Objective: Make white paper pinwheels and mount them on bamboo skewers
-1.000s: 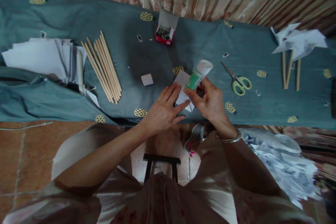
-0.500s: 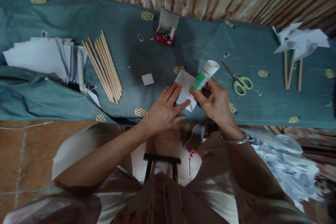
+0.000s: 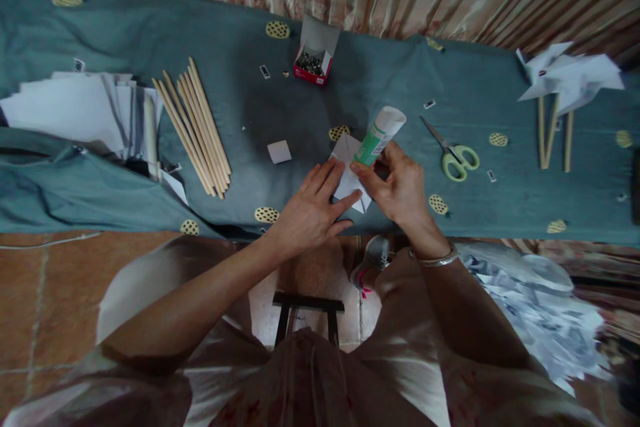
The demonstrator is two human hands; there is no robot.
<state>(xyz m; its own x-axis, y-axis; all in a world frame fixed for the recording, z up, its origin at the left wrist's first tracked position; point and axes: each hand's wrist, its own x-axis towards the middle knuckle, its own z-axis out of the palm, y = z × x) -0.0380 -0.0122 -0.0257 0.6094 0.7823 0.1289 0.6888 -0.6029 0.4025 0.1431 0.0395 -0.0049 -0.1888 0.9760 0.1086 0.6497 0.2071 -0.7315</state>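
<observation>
Head view: folded paper [image 3: 350,185] is pinned on the tablecloth [image 3: 395,77] by the left hand [image 3: 311,212], fingers spread flat, gripping nothing, likely to stop slip; glue stick [image 3: 377,139] is gripped low by the closed right hand [image 3: 400,187], tilted over the paper, probably for tip control, tip contact can't be told; right of the paper, scissors [image 3: 453,155] are laid aside, presumably within reach; beyond it, red box [image 3: 310,75] is left lid-up, contents accessible; sticks [image 3: 200,137] are lined up to its left

1 silver bangle [image 3: 436,261], pale trousers [image 3: 135,287], 1 grey-and-pink shoe [image 3: 376,253], light loose top [image 3: 300,387], apparently red-flecked
</observation>
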